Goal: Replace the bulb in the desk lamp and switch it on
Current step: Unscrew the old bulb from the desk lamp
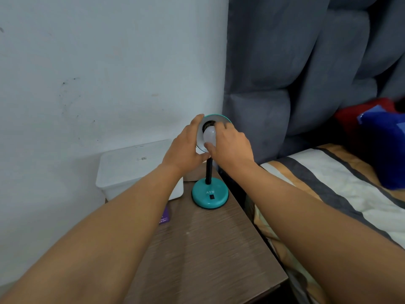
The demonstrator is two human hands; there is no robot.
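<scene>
A teal desk lamp stands on a brown bedside table [208, 249]. Its round base [210, 196] carries a small black switch [211, 196], and a black stem rises to the teal shade [215, 118], which is tilted toward me. A white bulb [209, 136] sits in the shade's socket. My left hand [186, 148] grips the left rim of the shade from the side. My right hand [230, 145] holds the bulb, thumb under it and fingers over its top. The bulb is dark.
A white lidded plastic box [135, 170] stands left of the lamp against the white wall. A purple card [164, 216] lies on the table by my left forearm. A bed with a striped sheet [328, 194] and grey padded headboard [295, 73] is at the right.
</scene>
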